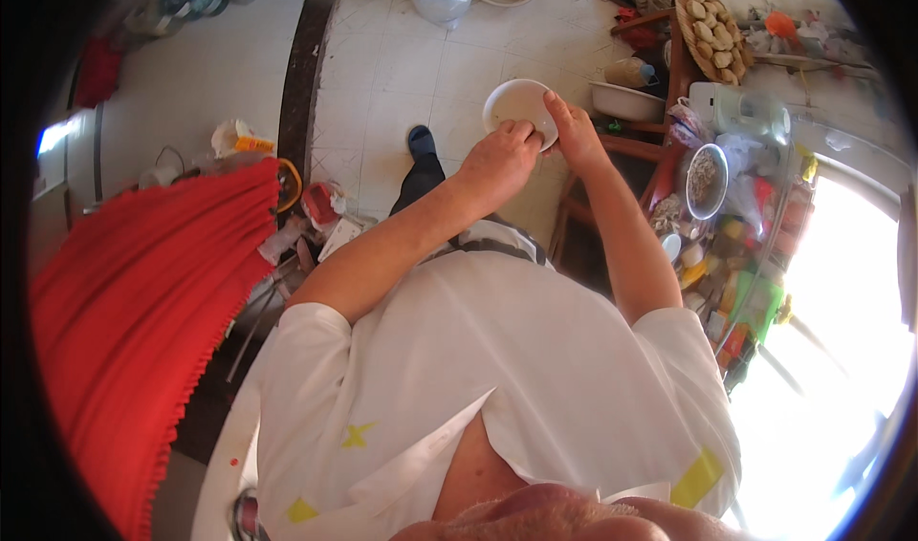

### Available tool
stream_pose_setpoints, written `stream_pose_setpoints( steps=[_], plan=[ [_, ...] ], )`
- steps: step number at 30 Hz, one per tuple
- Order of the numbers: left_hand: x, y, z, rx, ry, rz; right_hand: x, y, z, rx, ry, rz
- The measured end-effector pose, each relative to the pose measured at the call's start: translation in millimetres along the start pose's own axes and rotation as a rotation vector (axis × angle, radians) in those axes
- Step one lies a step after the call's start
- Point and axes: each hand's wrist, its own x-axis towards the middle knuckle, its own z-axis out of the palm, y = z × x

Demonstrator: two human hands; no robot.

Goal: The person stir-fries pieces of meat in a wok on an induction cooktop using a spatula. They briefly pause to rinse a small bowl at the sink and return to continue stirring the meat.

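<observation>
Ahead of my body, my right hand (578,134) grips the edge of a white bowl (508,94), its thumb over the rim and its fingers mostly hidden underneath. My left hand (505,155) reaches over the near side of that bowl, palm down, with bent fingertips inside it. Whether those fingertips pinch anything is hidden. The bowl holds something pale, perhaps liquid, that I cannot make out.
A wooden shelf unit (635,147) stands at the right, with a white basin (625,102) on it. Beyond are a basket of pale rounded pieces (710,28) and a bowl of small pieces (706,182). A red curtain (158,254) hangs left. Plastic bottles stand on the floor ahead.
</observation>
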Motion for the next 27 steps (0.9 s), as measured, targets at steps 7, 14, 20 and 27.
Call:
stream_pose_setpoints(
  steps=[7,14,20,27],
  plan=[
    [84.2,-25.6,-47.0,0.058,-0.010,0.150,36.7,-62.6,-22.8,0.094,0.080,-0.077],
    [170.5,-60.0,-61.6,0.031,-0.026,0.207,104.9,-109.1,-57.1,0.160,0.126,-0.085],
    [250.8,-89.8,-64.4,-0.088,0.042,0.134,176.5,-153.0,-96.1,0.062,0.062,-0.069],
    [343.5,-119.1,-68.2,-0.175,0.132,0.063,255.9,-230.2,-134.9,-0.108,0.060,-0.052]
  ],
)
